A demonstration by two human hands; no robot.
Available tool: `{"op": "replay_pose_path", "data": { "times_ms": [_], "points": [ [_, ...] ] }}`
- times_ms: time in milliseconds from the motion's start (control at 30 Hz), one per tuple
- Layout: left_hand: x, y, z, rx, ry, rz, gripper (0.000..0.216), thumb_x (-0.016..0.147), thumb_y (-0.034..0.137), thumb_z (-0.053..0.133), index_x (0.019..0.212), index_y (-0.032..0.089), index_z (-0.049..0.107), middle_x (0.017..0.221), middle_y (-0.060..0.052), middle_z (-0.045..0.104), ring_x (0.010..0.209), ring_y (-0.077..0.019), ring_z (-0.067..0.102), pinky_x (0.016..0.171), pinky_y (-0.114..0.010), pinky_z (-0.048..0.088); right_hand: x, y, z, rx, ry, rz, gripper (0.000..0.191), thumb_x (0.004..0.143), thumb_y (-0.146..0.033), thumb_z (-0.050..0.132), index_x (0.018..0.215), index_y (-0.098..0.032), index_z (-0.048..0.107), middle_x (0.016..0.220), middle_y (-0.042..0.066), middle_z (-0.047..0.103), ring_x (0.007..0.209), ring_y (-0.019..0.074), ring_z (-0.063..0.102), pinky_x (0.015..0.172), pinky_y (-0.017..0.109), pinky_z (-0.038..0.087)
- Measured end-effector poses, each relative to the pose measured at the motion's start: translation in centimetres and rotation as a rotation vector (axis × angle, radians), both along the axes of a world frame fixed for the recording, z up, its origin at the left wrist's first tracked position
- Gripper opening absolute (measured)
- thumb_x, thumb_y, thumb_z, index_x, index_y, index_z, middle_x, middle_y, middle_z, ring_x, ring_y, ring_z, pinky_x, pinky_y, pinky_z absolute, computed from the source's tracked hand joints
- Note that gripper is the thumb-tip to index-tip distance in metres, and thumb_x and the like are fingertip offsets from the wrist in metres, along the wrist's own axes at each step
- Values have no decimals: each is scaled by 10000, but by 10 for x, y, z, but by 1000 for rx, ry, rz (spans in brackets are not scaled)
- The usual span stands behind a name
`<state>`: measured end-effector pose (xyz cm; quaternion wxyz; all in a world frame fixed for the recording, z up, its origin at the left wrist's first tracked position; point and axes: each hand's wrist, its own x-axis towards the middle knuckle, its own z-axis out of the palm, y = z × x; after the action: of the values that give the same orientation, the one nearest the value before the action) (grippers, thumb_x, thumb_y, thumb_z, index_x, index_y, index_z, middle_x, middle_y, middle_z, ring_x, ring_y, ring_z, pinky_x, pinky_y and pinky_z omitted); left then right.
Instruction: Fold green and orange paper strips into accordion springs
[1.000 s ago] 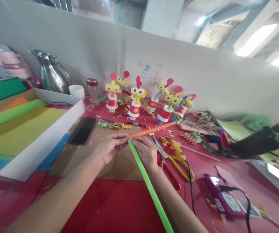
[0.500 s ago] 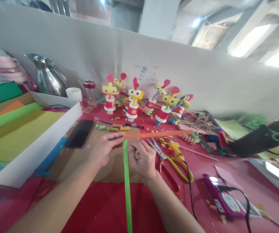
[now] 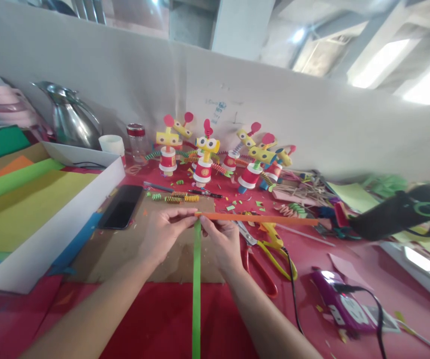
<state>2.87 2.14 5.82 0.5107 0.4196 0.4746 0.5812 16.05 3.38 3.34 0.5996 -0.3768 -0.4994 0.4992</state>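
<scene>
Above a brown board [image 3: 125,254], both hands meet at the corner where two paper strips join at a right angle. The orange paper strip [image 3: 260,218] runs off to the right. Down toward me hangs the green paper strip [image 3: 196,299]. My left hand [image 3: 164,232] pinches the joined ends between thumb and fingers. My right hand [image 3: 224,242] is closed, its thumb and fingertips on the orange strip just right of the corner. Folded paper springs [image 3: 181,197] and a pen [image 3: 203,193] lie behind the hands.
Several paper-cup figures [image 3: 202,169] stand along the back wall. Scissors [image 3: 275,259], red-handled pliers [image 3: 263,284] and a yellow glue gun [image 3: 273,234] lie at right. A purple device [image 3: 344,304] with a cable sits further right. Left are a phone [image 3: 121,207] and a white box [image 3: 69,214] of coloured paper.
My right hand has moved up to the corner and now grips the orange strip. The orange strip has swung down and to the right at its free end.
</scene>
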Motion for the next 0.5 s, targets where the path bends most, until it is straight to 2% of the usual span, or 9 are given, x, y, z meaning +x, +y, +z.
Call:
{"op": "replay_pose_path", "data": {
  "times_ms": [200, 367, 500],
  "points": [
    [1, 0, -3, -41, 2, 21, 247, 602, 259, 795, 837, 190, 763, 831, -55, 752, 786, -194, 679, 805, -325, 528, -2, -2, -2, -79, 102, 40, 151, 729, -310, 705, 816, -189, 724, 712, 15, 707, 614, 137, 607, 607, 262, 491],
    [0, 3, -7, -50, -19, 38, 206, 591, 237, 793, 786, 178, 760, 728, -44, 734, 681, -158, 642, 740, -308, 520, -5, -5, -2, -96, 196, 121, 95, 749, -272, 695, 784, -189, 726, 673, 9, 704, 604, 132, 619, 639, 264, 496],
    [1, 2, -3, -42, -64, -33, 222, 603, 226, 785, 817, 176, 755, 812, -49, 734, 752, -156, 638, 750, -292, 510, -5, -4, -2, -81, 161, 52, 128, 734, -276, 700, 818, -183, 730, 719, 17, 718, 662, 151, 642, 680, 280, 504]
  ]
}}
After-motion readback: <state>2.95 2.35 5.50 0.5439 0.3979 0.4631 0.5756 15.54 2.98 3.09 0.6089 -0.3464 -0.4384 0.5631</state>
